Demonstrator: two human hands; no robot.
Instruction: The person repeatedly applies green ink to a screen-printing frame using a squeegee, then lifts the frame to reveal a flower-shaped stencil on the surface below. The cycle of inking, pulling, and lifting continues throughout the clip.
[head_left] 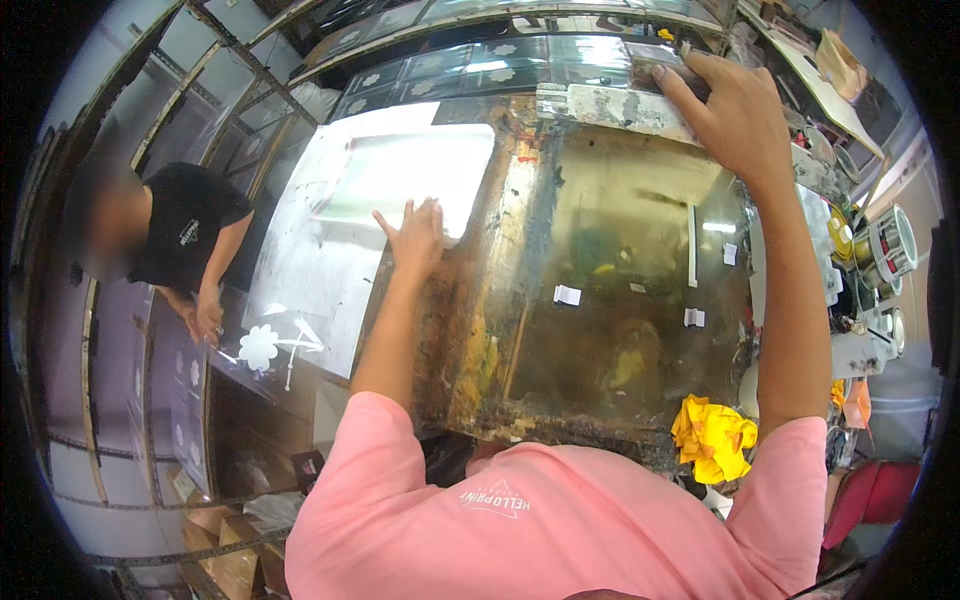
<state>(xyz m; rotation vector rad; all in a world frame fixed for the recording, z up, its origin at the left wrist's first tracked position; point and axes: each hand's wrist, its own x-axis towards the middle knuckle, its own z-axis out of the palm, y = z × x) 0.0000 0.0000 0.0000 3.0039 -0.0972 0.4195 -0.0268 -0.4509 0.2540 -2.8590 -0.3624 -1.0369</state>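
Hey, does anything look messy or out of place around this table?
Yes, a yellow wad lies crumpled at the near right corner of the table. The wood just right of your left hand also looks odd, blotched and streaked with stains.

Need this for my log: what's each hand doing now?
Left hand: open, spread at the white panel's edge.
Right hand: closed around a dark block.

This looks like a printing workshop: the worktop [455, 350] is smeared with old colour. Metal racks [250, 63], dark sheets [430, 65] with repeated pale flower shapes and tins [895, 245] surround it.
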